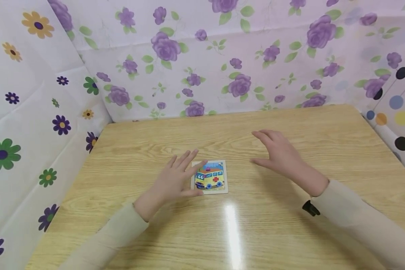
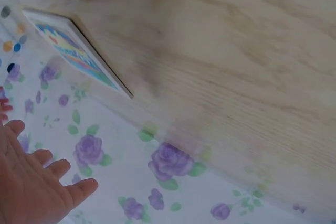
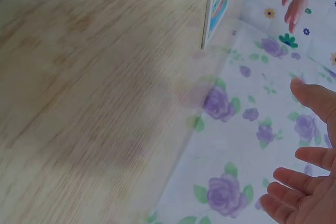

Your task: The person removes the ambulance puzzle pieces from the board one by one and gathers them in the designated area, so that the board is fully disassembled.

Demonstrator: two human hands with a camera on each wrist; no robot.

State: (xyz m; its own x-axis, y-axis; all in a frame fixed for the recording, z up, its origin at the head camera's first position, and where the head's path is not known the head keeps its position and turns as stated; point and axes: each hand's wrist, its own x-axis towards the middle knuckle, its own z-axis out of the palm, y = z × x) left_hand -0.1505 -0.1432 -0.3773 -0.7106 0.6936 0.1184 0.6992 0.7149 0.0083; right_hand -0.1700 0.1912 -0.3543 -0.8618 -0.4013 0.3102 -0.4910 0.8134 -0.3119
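Observation:
A small square picture board (image 1: 217,180) with a white border lies flat on the wooden table (image 1: 273,232). It shows a cartoon yellow ambulance with a red cross. Over its left edge hovers my left hand (image 1: 172,182), fingers spread, its thumb and index finger covering part of the picture from the head camera. The left wrist view shows a gap between that hand (image 2: 31,182) and the board (image 2: 79,53). My right hand (image 1: 283,155) hangs above the table right of the board, fingers extended and holding nothing. In the right wrist view its fingers (image 3: 294,179) are apart from everything.
Behind the table hangs a white cloth (image 1: 199,56) with purple roses. A cloth with green, purple and orange flowers (image 1: 30,150) covers the left side, and a dotted cloth (image 1: 395,116) the right. Light glares off the table in front of the board.

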